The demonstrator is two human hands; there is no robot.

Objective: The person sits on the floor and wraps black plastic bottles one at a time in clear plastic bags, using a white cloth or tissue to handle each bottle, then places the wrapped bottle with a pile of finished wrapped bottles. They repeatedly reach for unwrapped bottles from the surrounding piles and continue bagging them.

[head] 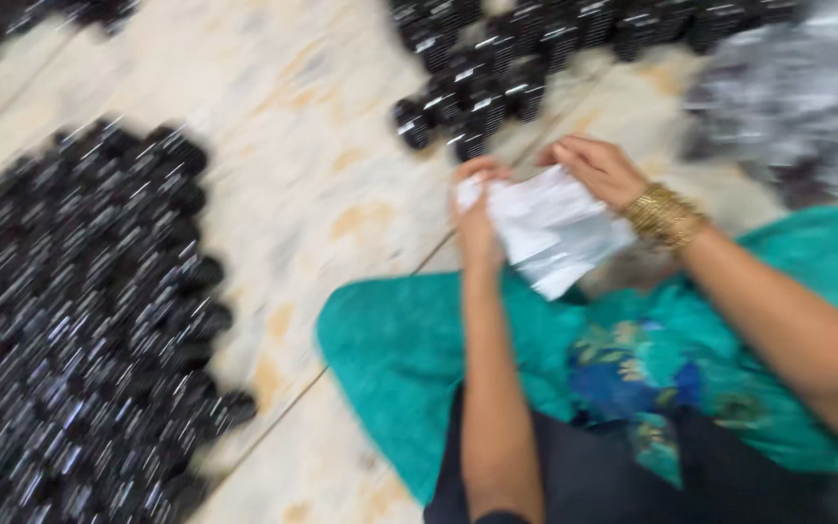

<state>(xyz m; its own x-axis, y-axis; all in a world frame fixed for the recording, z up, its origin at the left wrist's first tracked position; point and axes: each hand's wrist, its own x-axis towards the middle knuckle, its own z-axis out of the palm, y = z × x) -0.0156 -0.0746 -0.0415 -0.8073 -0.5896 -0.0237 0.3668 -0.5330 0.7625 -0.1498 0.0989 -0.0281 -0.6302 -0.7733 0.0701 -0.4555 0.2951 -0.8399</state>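
Pale marbled floor (273,146) across the whole view, blurred by motion

Big heap of small black cylindrical parts (80,330) spread over the left side, densely packed; smaller cluster of the same black parts (497,78) along the top, just beyond the hands; greyish shiny heap (797,97) at the top right, too smeared to identify

Teal cloth (409,359) with a blue and green floral patch draped over the lap, lower centre to right, above dark fabric (632,475) at the bottom edge

Two bare forearms reaching in from below; gold bangles (664,215) on the right wrist

White crumpled plastic bag (550,228) held up between both hands, above the teal cloth and near the top cluster of black parts

Left hand (477,209) clenched on the bag's left edge, fingers curled over it

Right hand (596,170) gripping the bag's upper right part, fingers bent down onto it; exact pinch unclear in the blur
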